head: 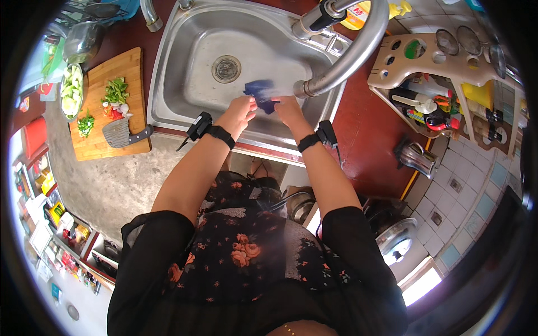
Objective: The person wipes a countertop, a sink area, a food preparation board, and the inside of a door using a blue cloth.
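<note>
A dark blue cloth [263, 93] hangs over the stainless steel sink [201, 96], blurred in part by the water. A stream runs from the curved tap spout [311, 87] onto it. My right hand [290, 111] grips the cloth's right edge with the fingertips. At its left edge is my left hand [241, 112], fingers curled and close to the fabric; whether they pinch it is unclear. The round drain [226, 69] lies beyond the cloth, to the left. Both wrists carry black straps with small devices.
On the left, a wooden cutting board [94, 75] holds chopped vegetables and a cleaver [122, 133]. A bowl of cut pale green vegetable [71, 93] sits beside it. To the right stand a beige rack [399, 54] with bottles and a metal jug [416, 158].
</note>
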### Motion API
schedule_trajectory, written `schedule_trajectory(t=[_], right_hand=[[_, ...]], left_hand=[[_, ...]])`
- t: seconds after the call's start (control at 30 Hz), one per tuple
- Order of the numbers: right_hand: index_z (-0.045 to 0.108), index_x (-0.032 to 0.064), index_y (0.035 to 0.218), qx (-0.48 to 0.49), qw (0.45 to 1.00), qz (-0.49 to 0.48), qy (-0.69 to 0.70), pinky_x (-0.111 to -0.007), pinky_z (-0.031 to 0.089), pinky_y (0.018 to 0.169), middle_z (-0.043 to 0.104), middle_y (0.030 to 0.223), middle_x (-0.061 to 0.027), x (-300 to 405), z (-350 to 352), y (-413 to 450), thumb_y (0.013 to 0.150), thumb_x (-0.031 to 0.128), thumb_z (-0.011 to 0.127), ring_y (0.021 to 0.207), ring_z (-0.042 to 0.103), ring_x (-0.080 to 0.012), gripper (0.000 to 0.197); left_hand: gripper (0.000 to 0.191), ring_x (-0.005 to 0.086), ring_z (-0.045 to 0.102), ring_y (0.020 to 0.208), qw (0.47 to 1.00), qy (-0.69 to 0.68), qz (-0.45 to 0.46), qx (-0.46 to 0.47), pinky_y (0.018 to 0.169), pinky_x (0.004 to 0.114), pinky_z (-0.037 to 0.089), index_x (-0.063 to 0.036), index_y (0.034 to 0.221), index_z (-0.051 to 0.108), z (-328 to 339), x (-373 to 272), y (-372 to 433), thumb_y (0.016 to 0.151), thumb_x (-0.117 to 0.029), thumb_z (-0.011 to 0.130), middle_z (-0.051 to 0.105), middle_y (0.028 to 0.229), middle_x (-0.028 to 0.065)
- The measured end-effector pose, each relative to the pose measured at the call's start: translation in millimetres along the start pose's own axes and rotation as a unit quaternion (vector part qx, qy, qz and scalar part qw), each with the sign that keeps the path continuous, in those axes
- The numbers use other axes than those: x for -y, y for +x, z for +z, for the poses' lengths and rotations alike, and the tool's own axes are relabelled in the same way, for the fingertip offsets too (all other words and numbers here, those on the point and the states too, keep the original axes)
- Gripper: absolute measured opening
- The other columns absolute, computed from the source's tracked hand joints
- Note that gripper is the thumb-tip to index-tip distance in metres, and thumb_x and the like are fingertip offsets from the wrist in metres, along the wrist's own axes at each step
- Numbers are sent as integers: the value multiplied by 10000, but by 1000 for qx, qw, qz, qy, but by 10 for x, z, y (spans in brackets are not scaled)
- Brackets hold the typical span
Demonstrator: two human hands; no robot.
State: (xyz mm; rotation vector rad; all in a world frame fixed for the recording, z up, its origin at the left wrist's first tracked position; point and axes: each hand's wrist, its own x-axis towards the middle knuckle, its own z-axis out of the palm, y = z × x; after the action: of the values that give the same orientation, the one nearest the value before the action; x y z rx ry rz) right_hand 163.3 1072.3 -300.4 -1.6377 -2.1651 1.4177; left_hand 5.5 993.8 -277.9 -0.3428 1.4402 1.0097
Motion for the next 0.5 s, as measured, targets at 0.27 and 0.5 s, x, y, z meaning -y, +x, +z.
schedule_trajectory(t=[0.27,0.5], right_hand=[[691,74,1066,36,995,88,6,-342,511,743,689,857,-182,-37,310,103,803,163,618,820,669,-295,287],[698,24,950,128,979,34,154,-276,481,786,680,870,-71,640,-297,-470,863,159,600,845,623,-157,188]], left_hand=[[310,287,569,1004,997,-35,-70,0,898,459,502,8,1144,505,-123,-20,-110,908,-184,562,554,1134,161],[333,317,586,926,988,-75,-125,55,855,487,526,53,1118,473,181,-107,14,928,-207,560,552,1060,190]])
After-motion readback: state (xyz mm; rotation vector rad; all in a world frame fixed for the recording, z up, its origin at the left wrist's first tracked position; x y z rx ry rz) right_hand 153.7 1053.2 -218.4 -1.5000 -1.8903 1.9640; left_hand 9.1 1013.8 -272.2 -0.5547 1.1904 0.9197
